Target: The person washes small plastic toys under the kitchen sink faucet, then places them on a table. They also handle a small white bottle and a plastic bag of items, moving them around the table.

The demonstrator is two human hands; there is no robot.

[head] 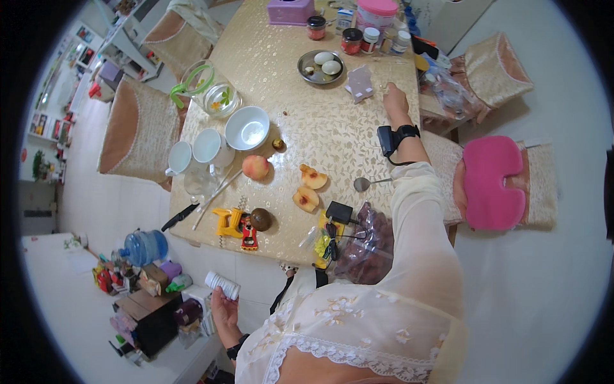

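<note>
My left hand (pixel 225 312) is shut on a white plastic bottle (pixel 223 285), held tilted beside the table's near left corner. Across the table reaches my right hand (pixel 396 103), its fingers curled at the far right edge. A tiny item (pixel 383 87) shows by the fingertips; whether they grip it is unclear. Just left of that hand lies a pale lilac packet (pixel 360 82). Farther left, a steel dish (pixel 320 67) holds two whitish eggs (pixel 327 62). Several jars and bottles, including a white-capped one (pixel 400 42), stand beyond.
A glass pitcher (pixel 213 93), white bowl (pixel 247 128) and mugs (pixel 207 146) line the left side. A knife (pixel 180 217) overhangs the left edge. Cut peach pieces (pixel 307 198), a spoon (pixel 362 184), an adapter (pixel 339 211) and a plastic bag of dark red fruit (pixel 369 249) lie nearer me.
</note>
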